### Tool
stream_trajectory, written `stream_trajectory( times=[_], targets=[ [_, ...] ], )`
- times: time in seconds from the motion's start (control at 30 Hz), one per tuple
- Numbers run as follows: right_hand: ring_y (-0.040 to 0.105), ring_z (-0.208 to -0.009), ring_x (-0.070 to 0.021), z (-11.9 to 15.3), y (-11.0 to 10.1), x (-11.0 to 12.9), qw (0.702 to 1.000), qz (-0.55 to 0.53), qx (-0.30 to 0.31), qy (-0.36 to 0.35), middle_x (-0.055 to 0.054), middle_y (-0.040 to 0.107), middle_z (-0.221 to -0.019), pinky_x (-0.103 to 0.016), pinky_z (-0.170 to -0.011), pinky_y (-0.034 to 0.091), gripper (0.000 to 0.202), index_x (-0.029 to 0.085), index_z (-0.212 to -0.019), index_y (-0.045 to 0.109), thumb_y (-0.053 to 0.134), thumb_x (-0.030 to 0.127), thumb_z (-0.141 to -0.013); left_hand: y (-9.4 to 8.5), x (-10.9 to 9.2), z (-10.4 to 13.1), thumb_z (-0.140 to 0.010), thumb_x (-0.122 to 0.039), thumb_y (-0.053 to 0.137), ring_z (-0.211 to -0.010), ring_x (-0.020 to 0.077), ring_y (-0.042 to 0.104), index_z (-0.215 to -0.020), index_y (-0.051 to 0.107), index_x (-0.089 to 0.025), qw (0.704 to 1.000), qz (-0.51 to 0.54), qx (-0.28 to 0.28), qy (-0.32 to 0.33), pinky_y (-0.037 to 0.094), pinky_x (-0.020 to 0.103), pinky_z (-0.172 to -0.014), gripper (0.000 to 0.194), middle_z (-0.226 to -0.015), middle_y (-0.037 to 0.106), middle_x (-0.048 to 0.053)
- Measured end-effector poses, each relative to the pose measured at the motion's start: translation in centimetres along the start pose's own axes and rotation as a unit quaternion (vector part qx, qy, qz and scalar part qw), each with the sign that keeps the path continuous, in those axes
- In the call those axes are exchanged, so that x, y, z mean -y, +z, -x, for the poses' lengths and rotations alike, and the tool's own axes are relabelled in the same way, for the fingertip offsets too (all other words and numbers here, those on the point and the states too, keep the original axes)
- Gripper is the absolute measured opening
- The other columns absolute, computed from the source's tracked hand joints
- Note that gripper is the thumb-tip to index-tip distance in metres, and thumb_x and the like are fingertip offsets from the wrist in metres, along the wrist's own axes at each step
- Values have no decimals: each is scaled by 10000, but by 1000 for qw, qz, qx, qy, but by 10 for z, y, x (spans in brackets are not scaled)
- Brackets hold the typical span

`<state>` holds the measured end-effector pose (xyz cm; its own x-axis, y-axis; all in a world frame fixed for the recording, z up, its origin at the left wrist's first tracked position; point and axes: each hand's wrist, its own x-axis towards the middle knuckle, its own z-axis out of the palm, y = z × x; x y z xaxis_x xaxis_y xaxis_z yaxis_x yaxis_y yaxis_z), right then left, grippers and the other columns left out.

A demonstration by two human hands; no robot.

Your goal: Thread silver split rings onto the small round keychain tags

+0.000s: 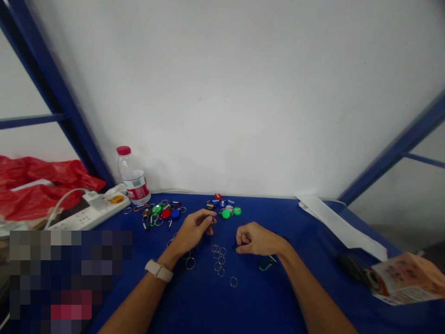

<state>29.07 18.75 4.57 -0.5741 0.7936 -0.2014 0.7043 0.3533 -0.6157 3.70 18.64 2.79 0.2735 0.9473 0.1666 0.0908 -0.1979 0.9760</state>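
Metal rings (219, 259) lie between the left hand (194, 229), pinching a small unclear piece (212, 221), and the right hand (257, 239), pinching a dark piece (235, 247); light, steady pressure should suit both

The left hand (192, 232) mostly hides a small thing (212, 221) at its fingertips; the right hand (255, 239) pinches a dark piece (235, 247), perhaps a clip, too small to tell. The red bag (66, 174) and carton (406, 278) run past the edges; a pixelated patch (69, 283) veils the lower left
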Motion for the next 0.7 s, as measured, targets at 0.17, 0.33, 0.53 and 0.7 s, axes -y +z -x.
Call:
stream_trajectory(
  times=[0.17,0.33,0.53,0.7],
  targets=[
    [412,-555,-66,-2,5,3,997,-36,-48,-43,37,496,-620,-209,-528,294,151,134,-839,597,643,278,-841,0,-2,-1,-882,-599,550,-671,144,636,-1079,642,-97,1000,10,-8,-8,523,292,-654,547,-931,666,90],
    [402,-578,-82,-8,12,7,984,-87,-139,-67,30,469,-643,-227,-554,311,202,136,-918,599,572,336,-911,0,-3,0,-851,-616,594,-753,180,678,-1062,643,-107,999,28,-5,-19,542,307,-679,553,-995,670,106],
    [412,-584,-88,-16,20,5,965,-144,-189,-111,22,481,-656,-239,-578,338,294,114,-1040,615,573,378,-918,-1,-8,2,-894,-545,587,-830,184,699,-978,669,-115,1000,13,-10,15,523,308,-818,446,-994,683,85],
    [388,-556,-79,-19,25,6,957,-166,-204,-119,28,460,-622,-237,-559,314,322,102,-997,601,565,415,-927,-3,-8,2,-895,-512,599,-971,207,671,-1013,705,-131,1000,-14,-17,13,492,319,-895,412,-1020,712,94]
  ],
)
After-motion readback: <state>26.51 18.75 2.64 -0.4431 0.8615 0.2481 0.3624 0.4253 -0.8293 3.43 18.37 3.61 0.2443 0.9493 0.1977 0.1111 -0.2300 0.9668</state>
